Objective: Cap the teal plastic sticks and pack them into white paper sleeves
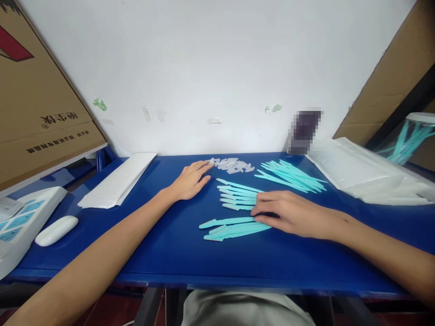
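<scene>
Head view: eyebrow razors (pixel 233 221) extend lengthwise leftward from nearer right hand (pixel 287 210)
Right hand: curled, grip unclear
Left hand (pixel 192 179): spread, beside translucent caps (pixel 233 165)

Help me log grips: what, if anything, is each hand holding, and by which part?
The right hand touches a turquoise tool near its handle end; gripping is unclear. The left hand, at translucent pieces, shows no hold.

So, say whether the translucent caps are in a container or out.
Out: the translucent caps lie loose on the blue table beside the left hand.
</scene>
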